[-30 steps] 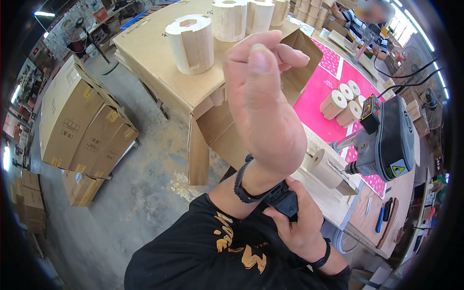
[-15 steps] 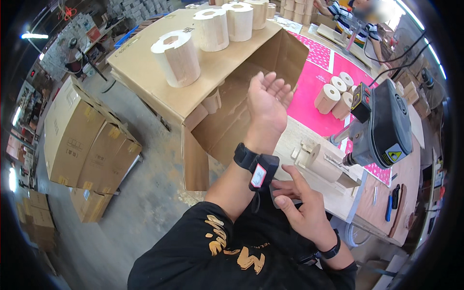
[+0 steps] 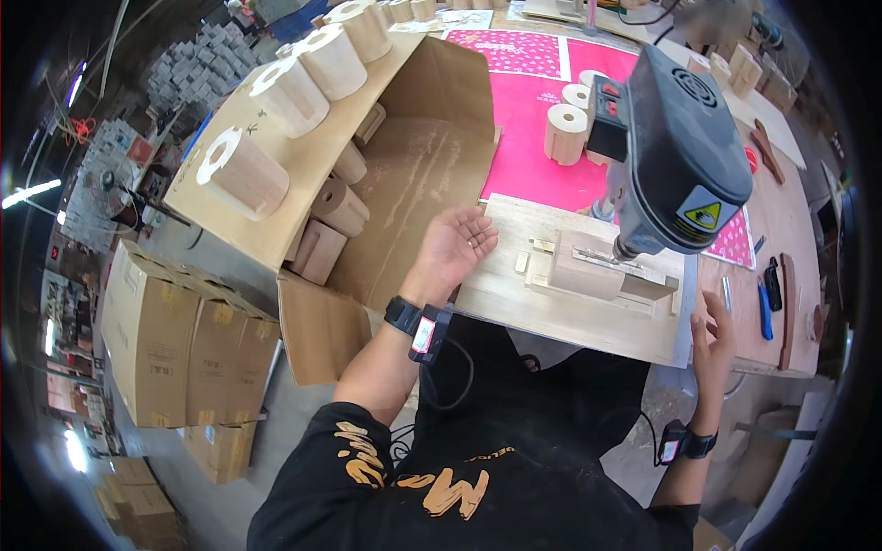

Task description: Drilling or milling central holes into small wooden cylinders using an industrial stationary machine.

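My left hand (image 3: 455, 246), palm up with its fingers stretched out, is empty beside the left edge of a pale wooden board (image 3: 496, 308). Past the board's right edge, my right hand (image 3: 713, 347) has its fingers apart and nothing in them. On the board a wooden block (image 3: 571, 268) lies in a jig of small wooden strips (image 3: 520, 264), with a slotted metal plate (image 3: 617, 264) along its top. A dark drill press (image 3: 689, 156) stands over it, its chuck (image 3: 627, 248) just above the plate.
To the left, an open cardboard box (image 3: 413, 138) holds several wooden pieces; bored wooden cylinders (image 3: 248, 179) stand on its top flap. More cylinders (image 3: 564, 136) rest on a pink sheet (image 3: 519, 165). Blue-handled pliers (image 3: 765, 308) lie at right, stacked cartons (image 3: 152, 340) at far left.
The view has swung toward the drill press. My left hand has come back from the box opening to the board's left edge; my right hand has moved out to its right edge.
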Available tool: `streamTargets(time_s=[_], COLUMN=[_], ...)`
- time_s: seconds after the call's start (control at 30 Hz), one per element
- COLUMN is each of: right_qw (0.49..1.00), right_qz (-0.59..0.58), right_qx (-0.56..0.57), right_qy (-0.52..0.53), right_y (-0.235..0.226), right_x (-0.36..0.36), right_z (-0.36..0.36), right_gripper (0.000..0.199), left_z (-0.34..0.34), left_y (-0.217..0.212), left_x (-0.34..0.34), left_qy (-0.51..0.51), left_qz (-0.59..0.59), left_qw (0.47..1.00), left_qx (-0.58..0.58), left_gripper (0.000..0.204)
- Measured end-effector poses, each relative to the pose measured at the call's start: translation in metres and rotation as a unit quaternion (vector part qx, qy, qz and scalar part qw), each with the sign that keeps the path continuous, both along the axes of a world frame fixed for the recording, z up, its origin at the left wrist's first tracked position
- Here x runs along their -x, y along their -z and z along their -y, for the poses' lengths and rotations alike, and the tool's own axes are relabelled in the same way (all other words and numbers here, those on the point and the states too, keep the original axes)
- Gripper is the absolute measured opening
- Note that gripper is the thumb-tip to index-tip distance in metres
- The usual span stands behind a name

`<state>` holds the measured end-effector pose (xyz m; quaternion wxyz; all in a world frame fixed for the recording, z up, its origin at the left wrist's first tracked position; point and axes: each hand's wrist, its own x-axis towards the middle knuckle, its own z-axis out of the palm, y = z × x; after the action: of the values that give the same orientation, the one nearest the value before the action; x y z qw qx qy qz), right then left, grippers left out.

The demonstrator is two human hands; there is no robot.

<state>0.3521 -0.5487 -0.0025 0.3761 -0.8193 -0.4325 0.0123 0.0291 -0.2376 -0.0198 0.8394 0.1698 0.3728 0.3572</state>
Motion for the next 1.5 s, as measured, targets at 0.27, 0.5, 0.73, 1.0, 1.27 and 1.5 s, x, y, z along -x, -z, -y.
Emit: streamTargets(time_s=[0.27, 0.5, 0.73, 1.0, 1.27, 1.5], right_qw=[0.969, 0.963, 0.972, 0.991, 0.931, 0.957], right_qz=[-0.226, -0.237, -0.205, -0.102, -0.231, -0.025], right_qx=[-0.006, 0.013, -0.059, 0.002, -0.221, -0.241], right_qy=[-0.103, -0.129, -0.103, -0.083, -0.175, -0.159], right_y=[-0.002, 0.007, 0.007, -0.007, -0.124, -0.143], right_x=[0.009, 0.003, 0.014, 0.027, -0.021, 0.034], right_z=[-0.03, -0.04, -0.058, -0.06, -0.106, -0.083], right_gripper=[0.046, 0.044, 0.032, 0.036, 0.042, 0.028], left_z=[0.011, 0.059, 0.09, 0.102, 0.1, 0.099], left_y=[-0.021, -0.02, -0.012, 0.009, 0.022, 0.023], left_x=[-0.012, -0.027, -0.046, -0.051, -0.054, -0.052], left_qy=[-0.016, 0.206, 0.215, 0.091, 0.053, 0.063], left_qz=[0.024, -0.284, -0.324, -0.438, -0.451, -0.46], left_qw=[0.999, 0.814, 0.741, 0.541, 0.52, 0.531], left_qx=[-0.025, -0.463, -0.548, -0.712, -0.723, -0.709], left_gripper=[0.035, 0.05, 0.06, 0.07, 0.066, 0.069])
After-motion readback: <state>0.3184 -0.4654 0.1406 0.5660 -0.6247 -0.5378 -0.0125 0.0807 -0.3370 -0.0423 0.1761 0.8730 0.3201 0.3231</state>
